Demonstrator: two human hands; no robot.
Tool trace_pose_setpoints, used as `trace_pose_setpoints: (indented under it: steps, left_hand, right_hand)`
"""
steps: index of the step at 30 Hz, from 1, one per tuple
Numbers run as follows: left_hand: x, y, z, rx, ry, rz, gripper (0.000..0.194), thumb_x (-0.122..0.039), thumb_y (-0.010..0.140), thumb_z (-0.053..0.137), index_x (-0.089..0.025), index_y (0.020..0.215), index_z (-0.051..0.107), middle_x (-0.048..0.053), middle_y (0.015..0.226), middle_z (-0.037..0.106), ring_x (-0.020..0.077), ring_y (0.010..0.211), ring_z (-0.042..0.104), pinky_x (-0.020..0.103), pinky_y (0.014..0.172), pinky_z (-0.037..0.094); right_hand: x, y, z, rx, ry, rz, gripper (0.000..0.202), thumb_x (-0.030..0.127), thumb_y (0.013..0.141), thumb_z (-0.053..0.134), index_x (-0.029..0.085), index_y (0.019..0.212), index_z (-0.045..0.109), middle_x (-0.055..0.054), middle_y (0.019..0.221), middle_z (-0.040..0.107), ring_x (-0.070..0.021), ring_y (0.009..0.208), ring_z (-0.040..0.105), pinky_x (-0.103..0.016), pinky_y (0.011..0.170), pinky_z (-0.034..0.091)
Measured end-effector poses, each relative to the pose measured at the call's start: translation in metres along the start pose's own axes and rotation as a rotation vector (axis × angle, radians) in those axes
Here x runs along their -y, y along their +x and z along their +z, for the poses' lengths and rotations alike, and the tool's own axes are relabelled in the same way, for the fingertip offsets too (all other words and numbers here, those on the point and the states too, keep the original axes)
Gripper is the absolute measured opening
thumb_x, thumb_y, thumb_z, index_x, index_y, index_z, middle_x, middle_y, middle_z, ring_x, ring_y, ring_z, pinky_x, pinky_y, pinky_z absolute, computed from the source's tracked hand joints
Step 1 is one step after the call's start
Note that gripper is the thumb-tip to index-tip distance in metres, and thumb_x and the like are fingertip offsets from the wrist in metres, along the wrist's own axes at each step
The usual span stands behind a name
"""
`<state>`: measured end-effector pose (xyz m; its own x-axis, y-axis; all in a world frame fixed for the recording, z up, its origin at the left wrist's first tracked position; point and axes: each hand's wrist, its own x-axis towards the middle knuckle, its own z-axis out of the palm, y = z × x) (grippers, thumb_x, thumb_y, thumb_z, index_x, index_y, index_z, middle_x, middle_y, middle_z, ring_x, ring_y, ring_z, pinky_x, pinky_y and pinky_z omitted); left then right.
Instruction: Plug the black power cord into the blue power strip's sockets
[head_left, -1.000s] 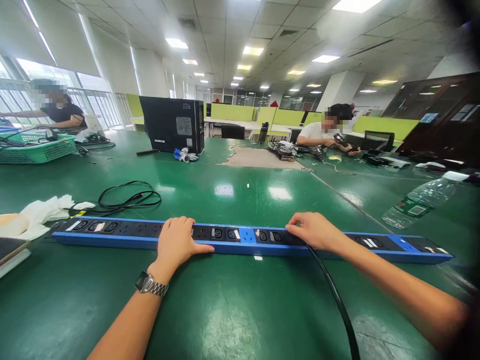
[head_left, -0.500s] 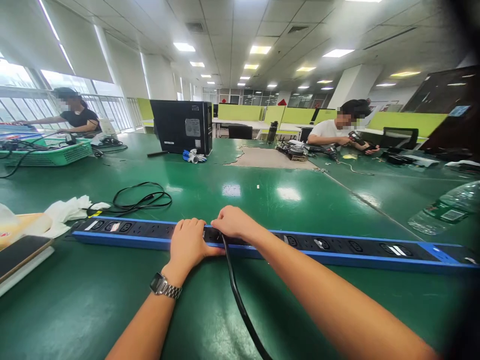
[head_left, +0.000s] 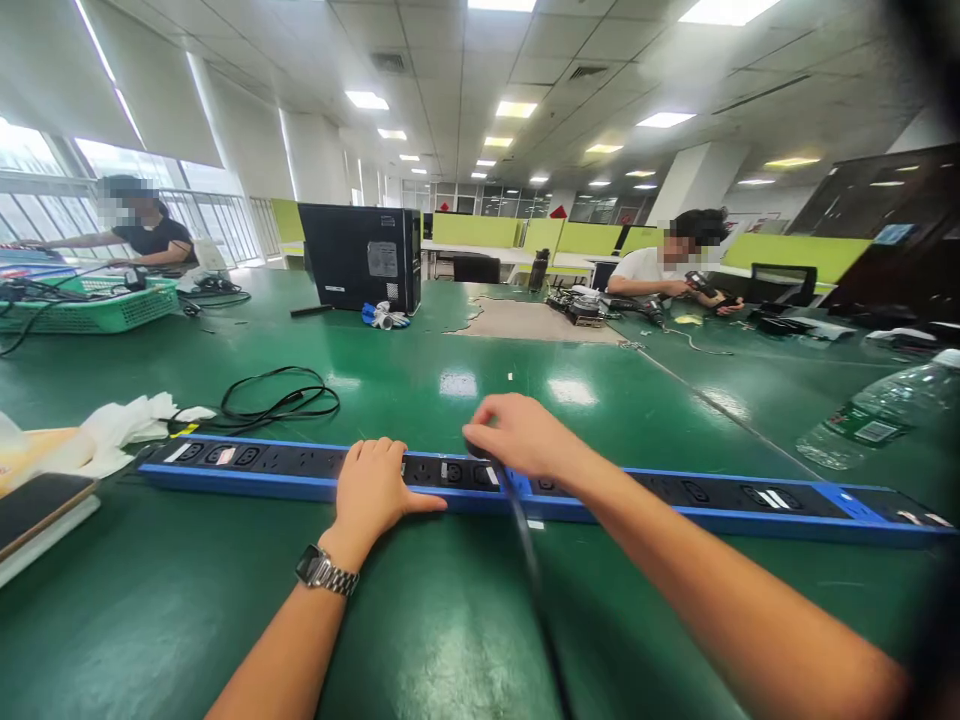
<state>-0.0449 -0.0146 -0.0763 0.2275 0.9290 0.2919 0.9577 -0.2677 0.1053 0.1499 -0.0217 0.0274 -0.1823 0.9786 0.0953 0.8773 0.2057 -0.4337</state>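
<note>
A long blue-and-black power strip (head_left: 652, 512) lies across the green table, with rows of sockets facing up. My left hand (head_left: 373, 480) grips it left of the middle, fingers over the top and thumb along the front side. Just above the strip, my right hand (head_left: 519, 432) is closed on the plug of a black power cord (head_left: 534, 585). Most of the plug is hidden by my fingers. The cord hangs from my hand across the strip and runs toward me, blurred. Several bare sockets (head_left: 452, 472) show between my hands.
A coiled black cable (head_left: 304, 402) lies behind the strip. At left are a phone (head_left: 41, 512) and white tissue (head_left: 139, 425); at right, a plastic bottle (head_left: 874, 425). Farther back stand a computer case (head_left: 360, 255) and a green basket (head_left: 142, 308). Two people sit across the table.
My right hand has moved right along the strip with the plug, uncovering sockets where it was. The cord has swung right with it. My left hand keeps its hold on the strip.
</note>
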Motion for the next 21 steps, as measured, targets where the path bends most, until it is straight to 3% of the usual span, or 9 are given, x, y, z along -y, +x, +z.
trace_pose_setpoints:
  steps: [4,7,16,18,21]
  left_hand:
    - [0.001,0.0,0.0,0.011,-0.028,-0.007,0.076,-0.081,0.057,0.066,-0.018,0.099,0.064,0.01,0.098,0.067,0.0314,0.101,0.058,0.043,0.095,0.038]
    - [0.001,0.0,0.0,0.008,-0.037,-0.011,0.075,-0.081,0.056,0.066,-0.02,0.099,0.064,0.009,0.099,0.067,0.0311,0.102,0.058,0.042,0.095,0.038]
    - [0.0,0.0,-0.001,0.016,-0.008,-0.002,0.076,-0.08,0.058,0.065,-0.019,0.103,0.063,0.01,0.101,0.067,0.0305,0.101,0.058,0.042,0.094,0.038]
    - [0.001,-0.001,-0.001,0.018,-0.007,-0.001,0.074,-0.08,0.059,0.065,-0.02,0.101,0.063,0.01,0.1,0.067,0.0304,0.1,0.058,0.042,0.093,0.038]
    - [0.001,0.0,-0.001,0.018,-0.01,0.0,0.073,-0.08,0.058,0.065,-0.02,0.101,0.063,0.009,0.099,0.067,0.0308,0.101,0.059,0.041,0.093,0.038]
  right_hand:
    - [-0.057,-0.014,-0.006,0.12,0.044,0.124,0.021,0.032,0.078,0.057,0.017,0.076,0.07,-0.004,0.076,0.072,-0.0151,0.069,0.061,-0.024,0.061,0.04]
    - [-0.074,-0.016,0.006,0.123,0.079,0.147,0.025,0.036,0.081,0.055,0.016,0.08,0.07,-0.004,0.073,0.071,-0.0149,0.066,0.06,-0.024,0.059,0.039]
    - [-0.058,-0.016,0.025,0.071,-0.053,0.163,0.021,0.028,0.082,0.053,0.016,0.085,0.069,-0.008,0.09,0.073,-0.0187,0.083,0.064,-0.025,0.067,0.04]
    - [-0.055,-0.021,0.014,-0.003,-0.059,0.164,0.022,0.029,0.083,0.052,0.016,0.086,0.069,-0.008,0.088,0.073,-0.0185,0.081,0.063,-0.025,0.067,0.04]
    - [-0.058,-0.028,-0.021,-0.093,0.021,0.145,0.025,0.035,0.084,0.051,0.017,0.087,0.068,-0.004,0.074,0.069,-0.0153,0.065,0.059,-0.025,0.06,0.038]
